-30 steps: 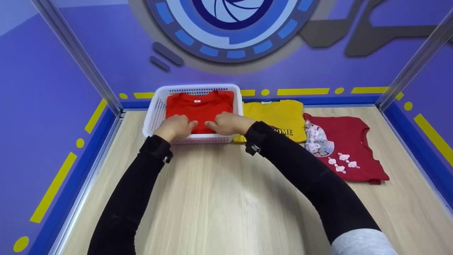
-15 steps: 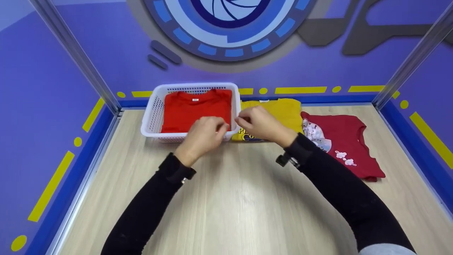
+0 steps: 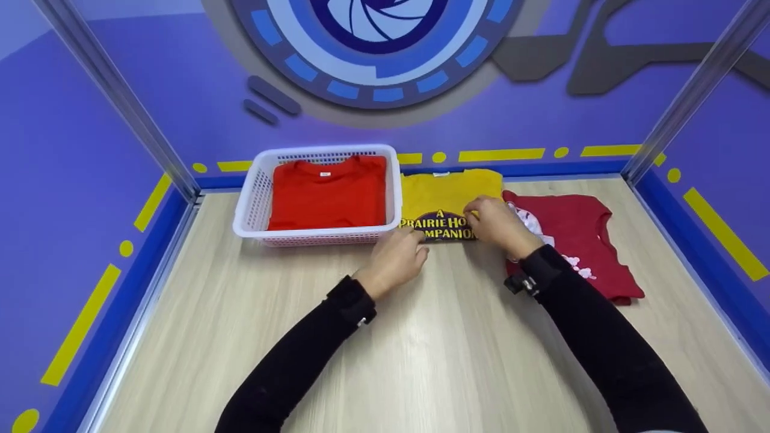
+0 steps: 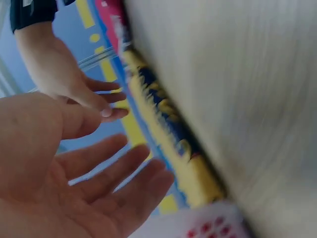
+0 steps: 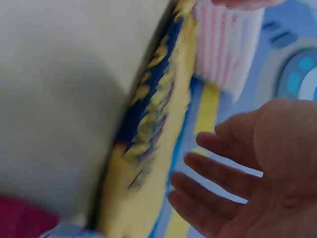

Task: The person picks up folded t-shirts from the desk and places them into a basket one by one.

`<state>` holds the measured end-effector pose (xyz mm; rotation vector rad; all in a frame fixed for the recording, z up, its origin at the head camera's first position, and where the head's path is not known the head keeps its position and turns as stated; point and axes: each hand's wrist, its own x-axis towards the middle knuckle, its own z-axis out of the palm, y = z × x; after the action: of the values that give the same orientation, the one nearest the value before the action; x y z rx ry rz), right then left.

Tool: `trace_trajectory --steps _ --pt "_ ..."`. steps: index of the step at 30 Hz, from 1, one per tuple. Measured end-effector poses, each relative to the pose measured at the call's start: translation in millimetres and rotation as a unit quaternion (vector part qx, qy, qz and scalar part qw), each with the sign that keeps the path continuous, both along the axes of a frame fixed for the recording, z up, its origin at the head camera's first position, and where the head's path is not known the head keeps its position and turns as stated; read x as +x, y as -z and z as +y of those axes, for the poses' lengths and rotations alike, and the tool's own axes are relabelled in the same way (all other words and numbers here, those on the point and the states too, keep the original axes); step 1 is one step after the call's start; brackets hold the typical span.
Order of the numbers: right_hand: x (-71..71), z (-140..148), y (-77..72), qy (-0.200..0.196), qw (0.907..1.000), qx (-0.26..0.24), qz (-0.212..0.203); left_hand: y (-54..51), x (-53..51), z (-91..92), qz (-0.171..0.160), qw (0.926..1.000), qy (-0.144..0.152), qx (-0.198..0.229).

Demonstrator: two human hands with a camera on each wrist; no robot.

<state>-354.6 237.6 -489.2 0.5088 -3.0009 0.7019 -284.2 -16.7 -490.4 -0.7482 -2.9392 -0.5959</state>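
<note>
The folded yellow shirt (image 3: 451, 189) with dark lettering lies between the basket and a dark red shirt (image 3: 562, 219). My left hand (image 3: 395, 260) hovers at the yellow shirt's front left corner, near the basket. Above its front right part is my right hand (image 3: 498, 225). In the left wrist view the left hand (image 4: 99, 183) has its fingers spread and holds nothing. The right wrist view shows the right hand (image 5: 237, 173) with loosely extended fingers, a gap between them and the yellow shirt (image 5: 173, 134). A folded red shirt (image 3: 328, 195) lies inside the white basket (image 3: 394, 192).
The wooden table (image 3: 385, 361) reaches forward to a blue-purple back wall (image 3: 337, 129). Side panels stand at the left (image 3: 72, 180) and right (image 3: 710, 144). The basket stands near the back wall, left of the yellow shirt.
Both hands have let go of the red shirt in the basket and moved right, to the front of the yellow shirt. The view has shifted slightly.
</note>
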Motion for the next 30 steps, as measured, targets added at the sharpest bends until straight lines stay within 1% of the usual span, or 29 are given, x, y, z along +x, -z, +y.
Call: trace_trajectory --steps 2,4,7,10,12,14,16,18,21,24,25,27,30 --pt "-7.7 8.0 8.2 0.004 0.9999 0.011 -0.002 9.4 -4.0 9.2 0.0 0.9999 -0.01 -0.012" --pt "-14.1 14.0 16.3 0.005 0.9998 0.017 0.007 17.4 -9.4 19.3 -0.004 0.9993 -0.023 -0.03" --pt "-21.1 20.3 25.4 0.016 0.9993 0.028 0.021 27.5 -21.5 34.0 -0.02 0.997 -0.05 -0.055" --pt "-25.8 21.7 29.1 0.022 0.998 0.051 0.031 36.2 -34.4 43.0 -0.034 0.9925 -0.091 -0.074" --pt "-27.9 19.2 30.1 0.022 0.997 0.068 0.03 40.1 -40.3 44.7 -0.043 0.989 -0.109 -0.09" --pt "-28.7 15.7 30.1 0.017 0.9961 0.082 0.028 40.4 -44.4 44.2 -0.052 0.9857 -0.113 -0.114" --pt "-28.1 12.0 31.1 0.01 0.9948 0.098 0.026 37.5 -46.5 42.1 -0.06 0.9831 -0.099 -0.142" --pt "-26.5 9.2 32.8 0.008 0.9931 0.114 0.024 33.4 -47.1 39.3 -0.076 0.982 -0.078 -0.154" --pt "-22.9 7.6 35.6 0.011 0.9902 0.137 0.025 28.4 -46.1 36.0 -0.113 0.9822 -0.064 -0.135" --pt "-19.1 7.2 36.0 0.014 0.9888 0.146 0.031 26.1 -44.2 34.6 -0.144 0.9813 -0.065 -0.11" --pt "-18.1 6.9 35.7 0.013 0.9888 0.145 0.034 25.5 -43.4 34.4 -0.149 0.9809 -0.067 -0.105" --pt "-16.6 6.0 34.5 0.006 0.989 0.142 0.041 24.6 -42.3 34.0 -0.151 0.9804 -0.067 -0.108" --pt "-14.8 3.7 32.5 -0.005 0.9892 0.14 0.044 23.3 -40.5 33.3 -0.144 0.9807 -0.063 -0.116"
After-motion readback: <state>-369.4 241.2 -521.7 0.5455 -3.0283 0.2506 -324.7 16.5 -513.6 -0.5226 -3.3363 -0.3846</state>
